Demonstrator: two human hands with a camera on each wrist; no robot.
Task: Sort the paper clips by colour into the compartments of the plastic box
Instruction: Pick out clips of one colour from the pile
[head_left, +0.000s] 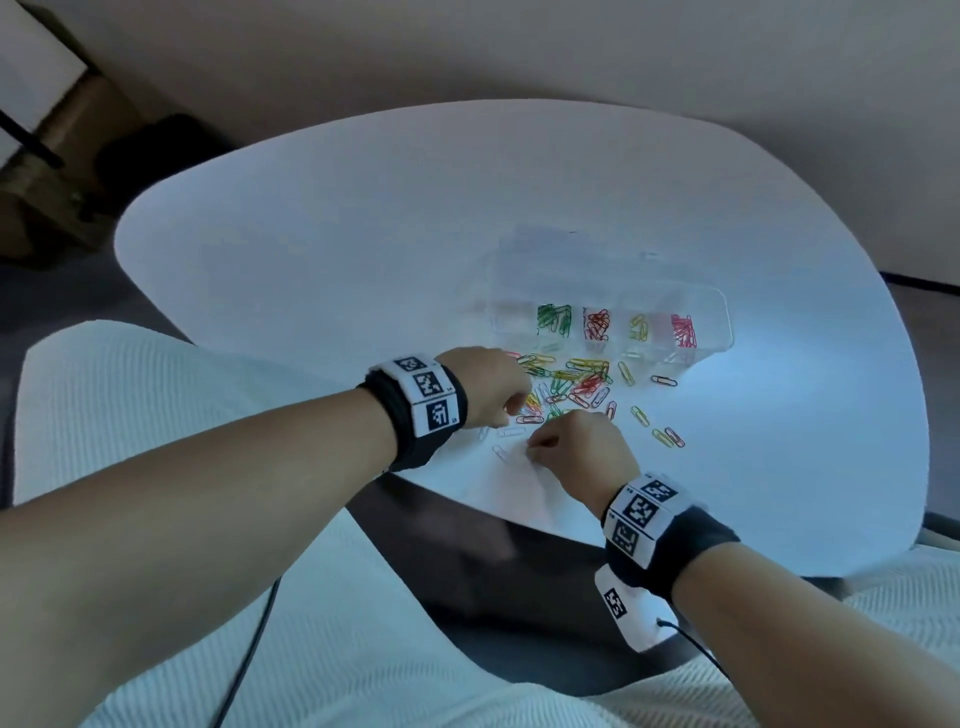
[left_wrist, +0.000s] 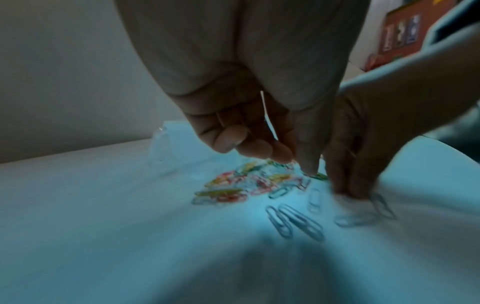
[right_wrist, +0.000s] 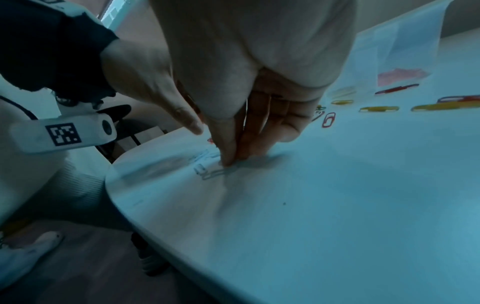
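**Head view: both hands at the loose clips, risks and blind spots**

Head view shows the left hand (head_left: 491, 387) and right hand (head_left: 576, 447) lowered at the near edge of the paper clips (head_left: 571, 384) scattered on the bench (head_left: 363, 234). The plastic box (head_left: 613, 317) stands just beyond the pile; four compartments hold green, red, yellow and pink clips.

Grip state: the right fingertips (right_wrist: 228, 158) press together on a pale clip (right_wrist: 213, 171) flat on the bench. The left fingers (left_wrist: 259, 144) are curled; whether they hold a clip cannot be told.

Likely faults:
- A flat clip probably resists lifting, so the pinch may slip.
- Interlocked clips may drag a wrong colour along.
- Pale clips close to the bench rim may be swept off.

Hidden or unclear: both wrist views are blurred; the clear box walls and leftmost compartment are hard to make out.
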